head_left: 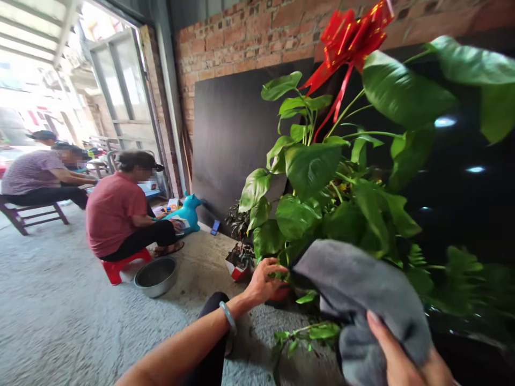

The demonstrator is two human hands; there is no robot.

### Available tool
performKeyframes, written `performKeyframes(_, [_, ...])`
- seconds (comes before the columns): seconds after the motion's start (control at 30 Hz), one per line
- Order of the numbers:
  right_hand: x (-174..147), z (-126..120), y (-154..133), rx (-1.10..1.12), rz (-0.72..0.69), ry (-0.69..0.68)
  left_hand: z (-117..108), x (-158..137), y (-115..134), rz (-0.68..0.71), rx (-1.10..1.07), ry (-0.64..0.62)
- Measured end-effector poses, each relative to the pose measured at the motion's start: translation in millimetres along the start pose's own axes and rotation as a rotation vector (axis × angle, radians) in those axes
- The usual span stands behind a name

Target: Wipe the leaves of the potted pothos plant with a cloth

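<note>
My right hand (pixel 396 348) grips a thick grey cloth (pixel 362 284), bunched at the bottom and draped toward the large leafy plant (pixel 309 166). My left hand (pixel 265 281), with a pale bangle (pixel 228 317) on the wrist, reaches to the plant's base. Its fingers curl around small greenery at a reddish pot (pixel 280 294); what exactly they hold is partly hidden. The plant has broad glossy green leaves and a red ribbon bow (pixel 352 43) on top. Cut-looking green sprigs (pixel 308 332) lie on the floor below my hands.
A small dark-leaved potted plant (pixel 240 257) stands left of my left hand. Further left are a metal basin (pixel 155 277), a person on a red stool (pixel 113 271) and a blue animal figure (pixel 190 214). Dark panels (pixel 241 134) lean against the brick wall. Another person sits on a wooden seat (pixel 40 210).
</note>
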State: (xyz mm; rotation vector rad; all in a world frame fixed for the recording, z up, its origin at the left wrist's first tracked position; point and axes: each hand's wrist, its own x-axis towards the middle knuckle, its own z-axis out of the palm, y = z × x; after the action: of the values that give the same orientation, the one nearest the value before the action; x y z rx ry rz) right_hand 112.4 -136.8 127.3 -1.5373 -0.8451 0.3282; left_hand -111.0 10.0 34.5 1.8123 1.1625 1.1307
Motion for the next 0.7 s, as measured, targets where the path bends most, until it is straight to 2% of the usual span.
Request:
performKeyframes(0.1, [9, 42, 1, 0.059, 0.125, -0.009, 14, 6, 4, -0.007, -0.090, -0.101])
performKeyframes(0.17, [5, 56, 21, 0.050, 0.249, -0.119, 25, 12, 7, 0.017, -0.177, -0.178])
performKeyframes(0.27, [-11, 43, 52, 0.002, 0.364, -0.257, 36, 15, 6, 0.062, -0.391, -0.287])
performKeyframes(0.33, [-17, 24, 52, 0.022, 0.357, -0.245, 38, 12, 3, -0.012, -0.572, -0.315])
performKeyframes(0.43, [-13, 9, 18, 0.161, 0.261, -0.077, 40, 7, 1, -0.233, -0.732, -0.254])
performKeyframes(0.53, [6, 25, -14, 0.122, 0.065, 0.160, 44, 4, 1, -0.403, -0.750, -0.206])
performKeyframes(0.57, [11, 33, -14, 0.065, 0.029, 0.155, 46, 3, 0, -0.431, -0.751, -0.195])
performKeyframes(0.63, [12, 47, 5, -0.040, 0.072, -0.025, 46, 2, -4, -0.470, -0.767, -0.140])
performKeyframes(0.7, [2, 50, 41, -0.099, 0.203, -0.243, 36, 6, -12, -0.571, -0.800, 0.046])
